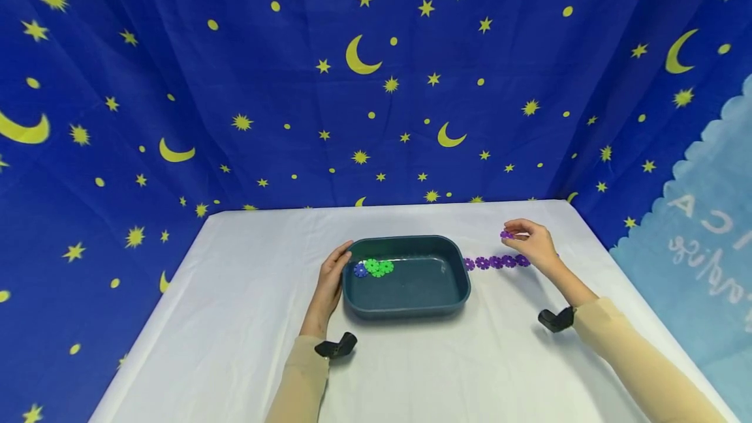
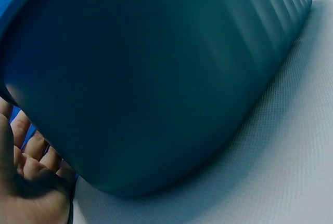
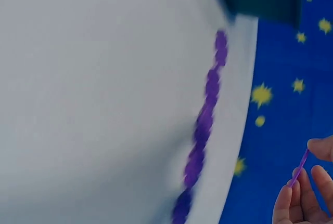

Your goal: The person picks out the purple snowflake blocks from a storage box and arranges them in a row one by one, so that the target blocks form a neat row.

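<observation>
A dark teal plastic tub (image 1: 405, 311) stands on the white table. My left hand (image 1: 331, 279) holds its left end, with the thumb by the rim and the fingers against the outer wall, partly hidden. Inside the tub, at its left, lie a blue flower-shaped disc (image 1: 361, 270) and several green discs (image 1: 378, 267). Above the table to the right, my right hand (image 1: 533, 243) pinches a purple flower-shaped disc (image 3: 298, 169) between thumb and fingers. Below that hand, a row of several purple discs (image 1: 496, 262) runs rightward from the tub's right side.
The white-covered table (image 1: 235, 318) ends in front of a blue curtain (image 1: 305, 96) with yellow moons and stars. A light blue panel (image 1: 705, 214) with white lettering hangs at the right. Black wrist bands (image 1: 555, 320) sit at both sleeves.
</observation>
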A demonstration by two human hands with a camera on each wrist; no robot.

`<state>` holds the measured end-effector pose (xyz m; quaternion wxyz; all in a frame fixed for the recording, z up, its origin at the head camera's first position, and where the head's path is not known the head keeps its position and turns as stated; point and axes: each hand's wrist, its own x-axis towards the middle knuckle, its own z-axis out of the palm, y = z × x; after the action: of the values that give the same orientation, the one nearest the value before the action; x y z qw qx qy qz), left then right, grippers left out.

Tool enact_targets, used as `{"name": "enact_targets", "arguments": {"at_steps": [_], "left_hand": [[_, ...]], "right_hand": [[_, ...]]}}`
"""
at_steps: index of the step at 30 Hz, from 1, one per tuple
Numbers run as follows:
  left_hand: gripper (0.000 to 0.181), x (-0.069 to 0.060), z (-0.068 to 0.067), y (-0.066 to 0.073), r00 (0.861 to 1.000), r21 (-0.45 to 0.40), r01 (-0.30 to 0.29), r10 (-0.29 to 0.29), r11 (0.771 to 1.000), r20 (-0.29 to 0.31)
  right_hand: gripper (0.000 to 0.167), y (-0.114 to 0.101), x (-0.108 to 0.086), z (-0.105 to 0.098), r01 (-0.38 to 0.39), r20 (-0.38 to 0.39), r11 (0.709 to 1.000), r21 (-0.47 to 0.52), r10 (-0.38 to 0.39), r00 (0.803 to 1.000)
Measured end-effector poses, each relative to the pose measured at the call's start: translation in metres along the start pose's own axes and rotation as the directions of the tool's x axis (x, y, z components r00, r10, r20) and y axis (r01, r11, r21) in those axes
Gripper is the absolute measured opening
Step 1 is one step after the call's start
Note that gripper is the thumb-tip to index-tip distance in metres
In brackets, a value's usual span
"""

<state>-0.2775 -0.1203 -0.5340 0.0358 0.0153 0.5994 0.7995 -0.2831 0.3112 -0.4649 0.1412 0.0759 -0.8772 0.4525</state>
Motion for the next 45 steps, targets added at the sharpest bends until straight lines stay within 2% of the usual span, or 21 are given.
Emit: {"name": "enact_targets", "arguments": {"at_steps": [10,15,25,32,40,45], "left_hand": [[0.049,-0.001,0.0,0.0,1.0,-0.009,-0.003,0.002,1.0,-0.014],[0.047,-0.001,0.001,0.0,1.0,-0.006,-0.013,0.012,1.0,-0.017],[0.048,-0.003,0.002,0.003,1.0,-0.005,-0.013,0.013,1.0,-0.004],[0.049,-0.001,0.0,-0.001,1.0,0.005,-0.019,0.019,1.0,0.002],[0.047,-0.002,0.001,0.0,1.0,0.002,-0.026,0.026,1.0,-0.008],[0.046,-0.002,0.002,0.0,1.0,0.004,-0.024,0.025,1.0,-0.013]], "right_hand": [[0.034,0.042,-0.006,-0.033,-0.088,-0.142,0.995,-0.052,0.08,0.987],[0.033,0.055,-0.007,-0.041,-0.126,-0.173,0.989,-0.078,0.111,0.979],[0.032,0.078,-0.008,-0.05,-0.245,-0.219,0.952,-0.183,0.204,0.954],[0.035,0.092,-0.012,-0.054,-0.342,-0.227,0.918,-0.202,0.296,0.928],[0.03,0.1,-0.011,-0.053,-0.349,-0.242,0.902,-0.255,0.29,0.926],[0.027,0.099,-0.012,-0.051,-0.388,-0.275,0.887,-0.25,0.319,0.907]]}}
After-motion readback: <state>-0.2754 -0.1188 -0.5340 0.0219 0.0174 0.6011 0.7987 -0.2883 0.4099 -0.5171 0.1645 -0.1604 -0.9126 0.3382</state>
